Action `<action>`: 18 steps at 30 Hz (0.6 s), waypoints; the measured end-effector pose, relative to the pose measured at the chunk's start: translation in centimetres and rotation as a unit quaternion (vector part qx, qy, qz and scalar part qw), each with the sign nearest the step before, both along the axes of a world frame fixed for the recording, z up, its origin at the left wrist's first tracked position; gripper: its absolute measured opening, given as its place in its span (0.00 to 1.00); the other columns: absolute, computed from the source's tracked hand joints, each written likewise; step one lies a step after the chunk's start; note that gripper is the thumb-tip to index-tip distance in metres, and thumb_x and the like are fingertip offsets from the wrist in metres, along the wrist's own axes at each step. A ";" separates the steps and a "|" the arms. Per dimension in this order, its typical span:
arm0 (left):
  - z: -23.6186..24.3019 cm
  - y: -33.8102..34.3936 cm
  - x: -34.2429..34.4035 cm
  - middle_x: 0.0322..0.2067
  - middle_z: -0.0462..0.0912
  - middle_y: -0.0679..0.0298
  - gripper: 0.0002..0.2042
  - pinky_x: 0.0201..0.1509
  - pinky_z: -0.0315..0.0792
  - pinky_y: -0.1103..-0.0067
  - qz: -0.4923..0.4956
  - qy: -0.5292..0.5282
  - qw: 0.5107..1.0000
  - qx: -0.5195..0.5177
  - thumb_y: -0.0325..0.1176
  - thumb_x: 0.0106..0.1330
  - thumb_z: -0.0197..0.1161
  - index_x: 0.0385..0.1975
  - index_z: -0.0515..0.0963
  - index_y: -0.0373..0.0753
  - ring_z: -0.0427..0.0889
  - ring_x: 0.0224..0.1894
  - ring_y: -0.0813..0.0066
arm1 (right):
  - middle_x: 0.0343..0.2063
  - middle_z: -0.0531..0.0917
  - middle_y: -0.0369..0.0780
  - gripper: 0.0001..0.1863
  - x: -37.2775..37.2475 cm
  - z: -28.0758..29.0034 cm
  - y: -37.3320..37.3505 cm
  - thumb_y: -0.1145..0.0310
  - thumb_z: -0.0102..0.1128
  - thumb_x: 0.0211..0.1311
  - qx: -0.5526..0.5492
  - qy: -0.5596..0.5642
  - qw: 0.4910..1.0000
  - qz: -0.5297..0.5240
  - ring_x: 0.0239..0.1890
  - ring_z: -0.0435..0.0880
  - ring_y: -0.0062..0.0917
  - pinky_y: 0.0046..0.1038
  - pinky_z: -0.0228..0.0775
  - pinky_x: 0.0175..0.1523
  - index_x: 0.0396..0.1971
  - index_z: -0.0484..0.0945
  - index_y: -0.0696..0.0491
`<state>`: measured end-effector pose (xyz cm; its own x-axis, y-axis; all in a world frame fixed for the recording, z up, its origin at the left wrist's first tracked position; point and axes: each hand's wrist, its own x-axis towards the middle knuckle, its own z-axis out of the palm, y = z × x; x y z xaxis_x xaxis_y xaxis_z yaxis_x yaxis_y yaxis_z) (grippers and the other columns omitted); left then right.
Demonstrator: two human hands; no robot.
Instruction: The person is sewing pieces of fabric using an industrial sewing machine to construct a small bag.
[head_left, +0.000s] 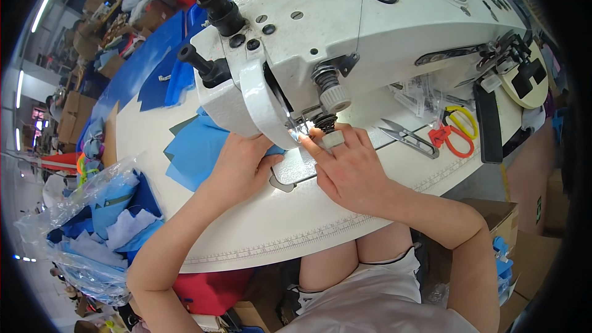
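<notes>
A white sewing machine (382,31) stands over the pale table, its needle area (300,128) lit. Left of the needle, my left hand (243,163) is closed on the edge of a light blue fabric piece (200,151), with thumb and fingers around it; part of the fabric lies hidden under the hand and machine head. My right hand (354,169) is on the other side, fingers apart, index fingertip close to the presser foot. A whitish band (333,139) shows at one of its fingers. What lies under the right fingertips is hidden.
Right of my hand lie silver thread snips (410,139), red-handled scissors (453,139) and a yellow-handled tool (465,120). A dark bar (488,123) sits at the table's right edge. A clear bag of blue fabric scraps (114,222) hangs at the left. A ruler strip (320,232) follows the front edge.
</notes>
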<state>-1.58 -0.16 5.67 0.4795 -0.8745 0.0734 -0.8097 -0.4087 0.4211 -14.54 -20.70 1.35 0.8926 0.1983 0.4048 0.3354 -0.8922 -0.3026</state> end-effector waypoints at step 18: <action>-0.1 -0.3 0.0 0.42 0.82 0.51 0.22 0.49 0.72 0.65 0.025 -0.001 0.999 0.022 0.26 0.61 0.67 0.58 0.78 0.38 0.80 0.45 0.49 | 0.51 0.78 0.49 0.22 -0.2 -0.2 0.4 0.68 0.61 0.54 -0.019 -0.019 0.999 -0.027 0.60 0.71 0.41 0.40 0.62 0.62 0.50 0.81 0.57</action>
